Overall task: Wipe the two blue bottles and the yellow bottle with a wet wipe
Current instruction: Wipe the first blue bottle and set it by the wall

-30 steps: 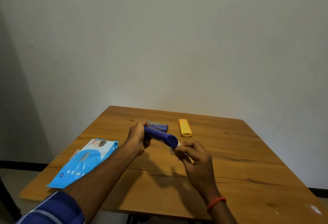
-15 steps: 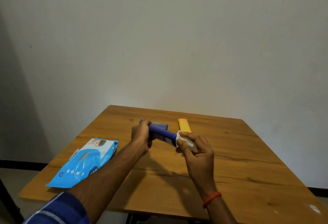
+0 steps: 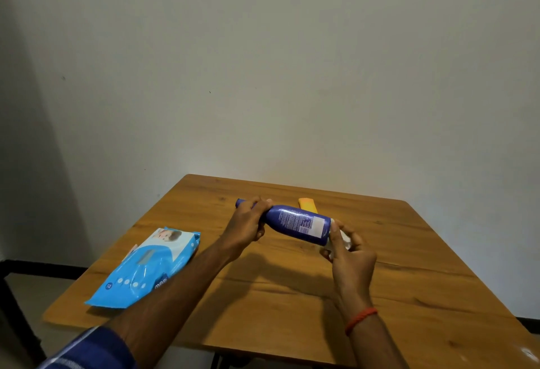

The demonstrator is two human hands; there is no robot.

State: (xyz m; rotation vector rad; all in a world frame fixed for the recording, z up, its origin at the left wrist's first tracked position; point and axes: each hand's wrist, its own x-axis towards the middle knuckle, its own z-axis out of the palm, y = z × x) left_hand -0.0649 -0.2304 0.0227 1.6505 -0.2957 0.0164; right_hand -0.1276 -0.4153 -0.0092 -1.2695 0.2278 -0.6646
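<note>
Two hands work above a wooden table (image 3: 409,281), which bears the supplies. Wipe pack (image 3: 149,266) lies flat near the left edge, beside the left arm and handy for a fresh sheet. Blue bottle (image 3: 298,224) is held level, clear of the tabletop, so its whole barrel can be reached. Left hand (image 3: 248,225) curls its fingers round the neck end as anchor; right hand (image 3: 350,254) works at the base. Yellow bottle (image 3: 308,205) lies on the table just behind, apparently awaiting its turn. Wet wipe (image 3: 343,238), white and bunched, is pinched in the right fingers against the bottle's base. Second blue bottle cannot be made out, probably hidden.
</note>
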